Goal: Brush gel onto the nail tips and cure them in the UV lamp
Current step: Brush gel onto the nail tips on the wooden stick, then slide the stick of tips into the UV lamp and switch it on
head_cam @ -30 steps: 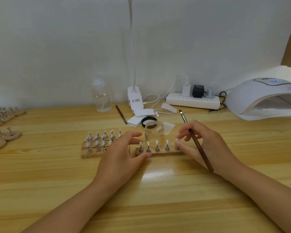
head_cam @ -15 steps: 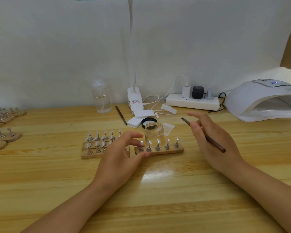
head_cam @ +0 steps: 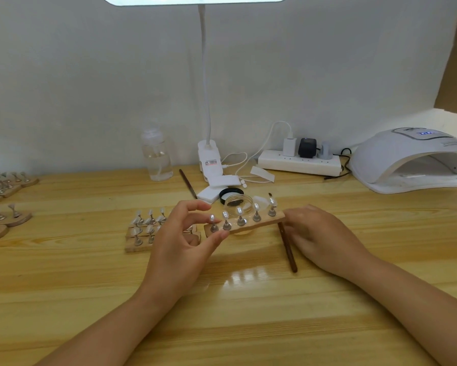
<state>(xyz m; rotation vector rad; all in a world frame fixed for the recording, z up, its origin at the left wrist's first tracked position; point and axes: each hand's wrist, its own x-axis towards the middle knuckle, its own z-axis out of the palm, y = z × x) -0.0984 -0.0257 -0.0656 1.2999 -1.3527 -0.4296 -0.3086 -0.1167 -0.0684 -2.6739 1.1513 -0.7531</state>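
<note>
A wooden strip (head_cam: 248,225) carrying several metal stands with clear nail tips (head_cam: 239,211) is lifted off the table, right end higher. My left hand (head_cam: 179,249) pinches its left end between thumb and fingers. My right hand (head_cam: 325,236) holds a brown brush (head_cam: 288,247) and touches the strip's right end; the brush runs under the strip. An open clear gel jar (head_cam: 235,204) stands just behind the strip. The white UV lamp (head_cam: 407,157) sits at the far right, its opening towards the table.
A second wooden holder (head_cam: 137,245) with nail tips lies left of my left hand, more holders (head_cam: 8,220) at the table's left edge. Behind stand a clear bottle (head_cam: 157,159), the desk lamp's clamp (head_cam: 208,159), a spare brush (head_cam: 187,183), the jar lid (head_cam: 231,194) and a power strip (head_cam: 298,163).
The strip was lying on the table; now both hands have it raised and tilted. My right hand came back from the right to the strip's end with the brush.
</note>
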